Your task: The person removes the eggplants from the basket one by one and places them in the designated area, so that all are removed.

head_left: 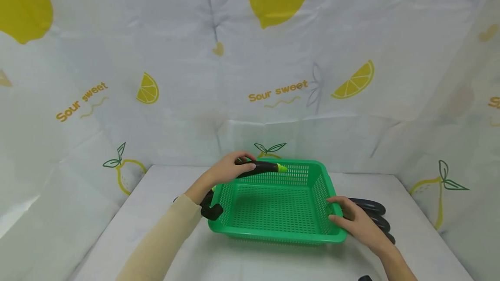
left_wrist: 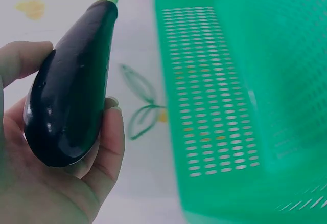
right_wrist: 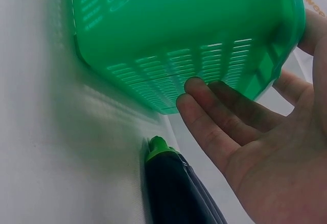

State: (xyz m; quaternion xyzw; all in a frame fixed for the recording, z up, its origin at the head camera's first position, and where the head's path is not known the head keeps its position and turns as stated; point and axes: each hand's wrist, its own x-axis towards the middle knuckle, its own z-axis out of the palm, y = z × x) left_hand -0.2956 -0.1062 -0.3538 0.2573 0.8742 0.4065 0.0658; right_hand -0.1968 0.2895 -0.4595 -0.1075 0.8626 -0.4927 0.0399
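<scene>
My left hand (head_left: pixel 234 167) grips a dark purple eggplant (head_left: pixel 265 167) with a bright green stem end. It holds the eggplant up at the far left part of a green plastic basket (head_left: pixel 273 236), with the stem pointing right. In the left wrist view, thumb and fingers wrap the thick end of the eggplant (left_wrist: pixel 71 86). My right hand (head_left: pixel 357 222) holds the basket's right rim, and in the right wrist view its other fingers (right_wrist: pixel 214 132) reach along the outer wall. The basket's visible floor bears nothing.
Several eggplants (head_left: pixel 369 206) lie right of the basket, partly hidden by my right hand. Left of it, dark shapes and a green stem tip (head_left: pixel 213 189) show beside my left wrist. A dark object (head_left: pixel 365 278) is cut off at the bottom edge. A lemon-print sheet (head_left: pixel 187 112) hangs behind.
</scene>
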